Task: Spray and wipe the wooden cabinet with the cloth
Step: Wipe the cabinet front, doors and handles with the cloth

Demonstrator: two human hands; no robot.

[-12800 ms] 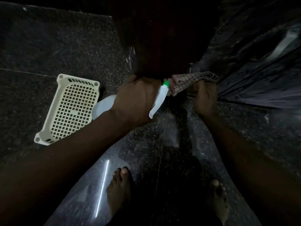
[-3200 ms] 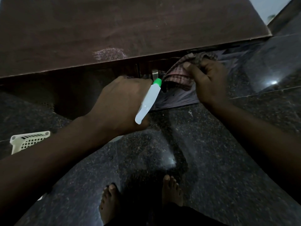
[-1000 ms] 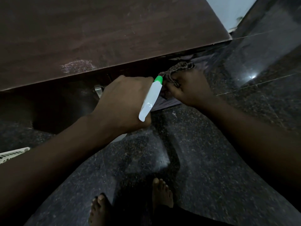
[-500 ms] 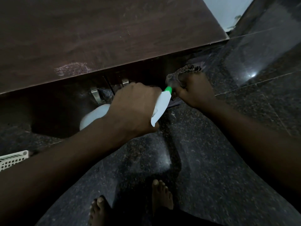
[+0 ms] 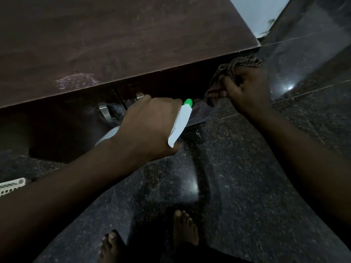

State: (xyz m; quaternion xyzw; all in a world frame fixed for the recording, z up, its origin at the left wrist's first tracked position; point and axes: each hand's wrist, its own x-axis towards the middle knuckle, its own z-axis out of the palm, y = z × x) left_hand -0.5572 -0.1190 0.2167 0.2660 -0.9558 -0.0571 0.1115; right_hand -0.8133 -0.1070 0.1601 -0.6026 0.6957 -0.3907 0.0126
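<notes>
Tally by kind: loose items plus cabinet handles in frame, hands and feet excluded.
spray bottle: 1
cloth: 1
white plastic basket: 1
metal cabinet handles: 2
Total: 5

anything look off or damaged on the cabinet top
Yes: a pale, hazy patch on the cabinet top near its front edge. It stands out against the dark wood; whether it is wear or spray residue cannot be told.
</notes>
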